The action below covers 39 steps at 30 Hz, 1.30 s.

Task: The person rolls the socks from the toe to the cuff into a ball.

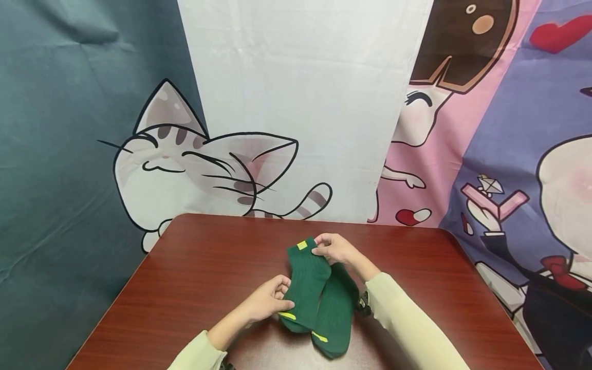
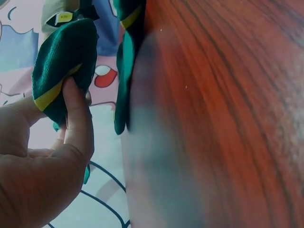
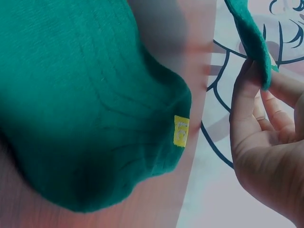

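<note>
Two green socks with yellow marks are at the middle of the table. One sock (image 1: 307, 280) is held between both hands, above the table and partly over the other sock (image 1: 336, 313), which lies on the wood. My left hand (image 1: 266, 299) pinches the held sock near its toe, by the yellow stripe; the left wrist view shows thumb and fingers on the toe part (image 2: 64, 66). At the cuff, beside a yellow tag (image 1: 302, 245), my right hand (image 1: 337, 248) pinches the edge. The right wrist view shows the lying sock (image 3: 85, 104) close up, with its own yellow tag.
The reddish-brown wooden table (image 1: 199, 267) has rounded far corners. Behind it hangs a printed cloth backdrop (image 1: 296, 77) with a cartoon cat and figures. A dark wrist strap (image 1: 364, 303) sits at the right cuff, close to the lying sock.
</note>
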Tool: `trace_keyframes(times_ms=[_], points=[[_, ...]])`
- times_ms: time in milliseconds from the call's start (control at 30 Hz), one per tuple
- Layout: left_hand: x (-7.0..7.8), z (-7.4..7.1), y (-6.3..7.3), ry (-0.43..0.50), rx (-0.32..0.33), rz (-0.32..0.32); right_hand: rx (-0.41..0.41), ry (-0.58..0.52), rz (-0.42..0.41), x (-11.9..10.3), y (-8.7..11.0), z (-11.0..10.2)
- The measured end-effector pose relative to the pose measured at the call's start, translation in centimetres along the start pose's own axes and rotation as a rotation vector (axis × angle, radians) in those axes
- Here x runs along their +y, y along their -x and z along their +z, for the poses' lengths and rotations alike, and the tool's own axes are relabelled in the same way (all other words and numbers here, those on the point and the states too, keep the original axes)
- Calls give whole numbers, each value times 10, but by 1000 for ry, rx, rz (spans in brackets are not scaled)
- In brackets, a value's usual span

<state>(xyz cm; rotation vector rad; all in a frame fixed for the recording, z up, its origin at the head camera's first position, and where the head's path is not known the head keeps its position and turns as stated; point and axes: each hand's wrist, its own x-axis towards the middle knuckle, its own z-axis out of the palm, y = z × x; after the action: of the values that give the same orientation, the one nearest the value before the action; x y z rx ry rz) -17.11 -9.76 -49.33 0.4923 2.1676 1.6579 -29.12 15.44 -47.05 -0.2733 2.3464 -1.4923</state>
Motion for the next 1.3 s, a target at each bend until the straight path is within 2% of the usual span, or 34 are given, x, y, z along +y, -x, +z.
trace_keyframes(times_ms=[533,833,1300], points=[[0,16,-7,-21,-17,-7,9,-24,17,11,9,-13],[3,26,-9,21,-37,-15,12,-44,43,14,16,-20],[-3,39,-16,16,-53,13,24,-47,60,27,24,-28]])
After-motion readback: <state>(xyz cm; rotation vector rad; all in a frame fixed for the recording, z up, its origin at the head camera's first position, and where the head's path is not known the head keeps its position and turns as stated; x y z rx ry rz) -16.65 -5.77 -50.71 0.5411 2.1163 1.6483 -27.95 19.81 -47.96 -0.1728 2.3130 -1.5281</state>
